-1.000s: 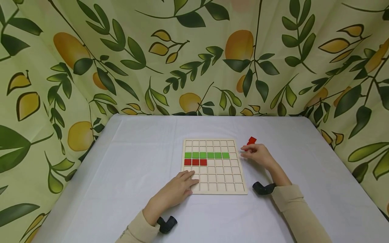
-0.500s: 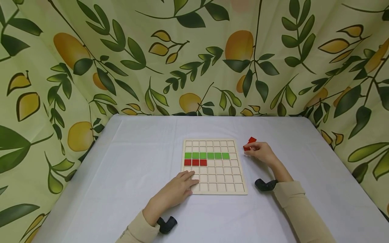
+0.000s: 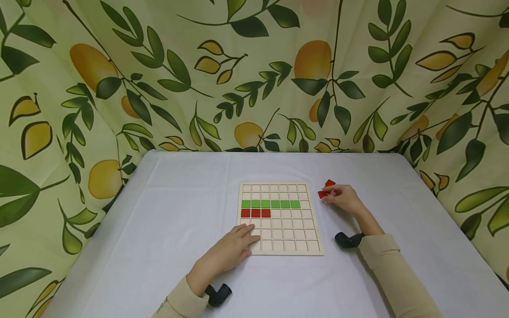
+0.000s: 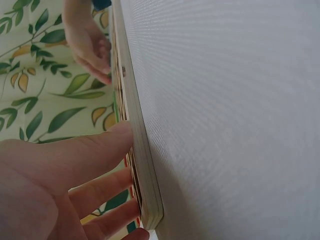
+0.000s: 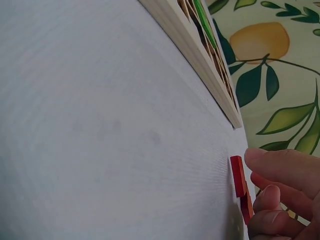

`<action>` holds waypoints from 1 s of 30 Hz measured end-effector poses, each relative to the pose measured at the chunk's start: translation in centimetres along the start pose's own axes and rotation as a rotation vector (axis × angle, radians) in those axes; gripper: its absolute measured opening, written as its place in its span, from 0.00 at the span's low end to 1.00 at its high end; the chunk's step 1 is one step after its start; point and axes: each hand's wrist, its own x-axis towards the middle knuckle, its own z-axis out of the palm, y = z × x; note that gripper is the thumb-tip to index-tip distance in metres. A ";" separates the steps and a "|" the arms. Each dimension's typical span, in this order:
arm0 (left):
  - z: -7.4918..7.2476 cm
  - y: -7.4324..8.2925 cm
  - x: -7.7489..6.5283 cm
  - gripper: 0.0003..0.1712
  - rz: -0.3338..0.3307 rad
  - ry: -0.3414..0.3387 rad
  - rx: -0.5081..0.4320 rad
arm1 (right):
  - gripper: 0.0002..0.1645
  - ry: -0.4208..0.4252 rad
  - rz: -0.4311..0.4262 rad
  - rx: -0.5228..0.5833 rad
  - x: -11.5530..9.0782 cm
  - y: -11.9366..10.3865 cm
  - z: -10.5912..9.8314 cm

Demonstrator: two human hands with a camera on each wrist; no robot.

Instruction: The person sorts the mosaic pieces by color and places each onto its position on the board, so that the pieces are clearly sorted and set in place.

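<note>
A square wooden grid board (image 3: 288, 234) lies on the white-covered table. A row of several green tiles (image 3: 276, 204) crosses it, with three red tiles (image 3: 256, 213) in the row below, at the left. My left hand (image 3: 228, 249) rests on the board's near left corner, fingers spread over the cells, thumb at the near edge (image 4: 145, 175). Right of the board, my right hand (image 3: 343, 198) reaches over loose red tiles (image 5: 238, 176) on the cloth. Its thumb and fingertips are apart, right at the nearer tile (image 3: 322, 194); another red tile (image 3: 329, 182) lies just behind.
Black curved devices (image 3: 218, 295) stick out at both wrists, the right one (image 3: 348, 240) near the board's right side. Behind the table's far edge hangs a curtain (image 3: 222, 106) printed with leaves and fruit, also along both sides.
My right hand has shifted slightly right and away from the board's edge, its fingertips now at the loose red tiles. My left hand and the board have stayed put.
</note>
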 end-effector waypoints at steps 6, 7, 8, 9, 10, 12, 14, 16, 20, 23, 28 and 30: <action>0.0 0.0 0.0 0.22 0.011 0.005 0.018 | 0.23 0.010 -0.033 -0.024 0.2 0.3 0.1; 0.0 0.0 0.0 0.22 0.011 0.006 0.019 | 0.22 0.012 -0.038 -0.028 0.3 0.3 0.1; 0.0 0.0 0.0 0.22 0.011 0.006 0.018 | 0.22 0.013 -0.041 -0.032 0.3 0.3 0.2; 0.0 0.0 0.0 0.22 0.011 0.006 0.018 | 0.21 0.013 -0.044 -0.034 0.3 0.2 0.2; 0.0 0.0 0.0 0.22 0.011 0.006 0.018 | 0.21 0.012 -0.045 -0.037 0.3 0.2 0.2; 0.0 0.0 0.0 0.22 0.010 0.005 0.015 | 0.20 0.008 -0.042 -0.039 0.3 0.2 0.2; 0.0 0.0 0.0 0.22 0.010 0.004 0.012 | 0.19 0.009 -0.038 -0.040 0.3 0.2 0.1; 0.0 0.0 0.0 0.22 0.011 0.004 0.010 | 0.18 0.004 -0.029 -0.036 0.3 0.2 0.1; 0.0 0.0 0.0 0.22 0.014 0.004 0.012 | 0.19 -0.005 -0.004 -0.028 0.3 0.3 0.0; 0.0 0.0 0.0 0.22 0.016 0.003 0.018 | 0.20 -0.008 0.007 -0.029 0.3 0.5 0.0; -0.1 0.1 0.0 0.22 0.013 0.001 0.012 | 0.22 -0.009 0.038 -0.033 0.3 0.5 0.0; -0.1 0.1 0.0 0.22 0.011 0.001 0.010 | 0.22 -0.007 0.052 -0.034 0.3 0.6 0.0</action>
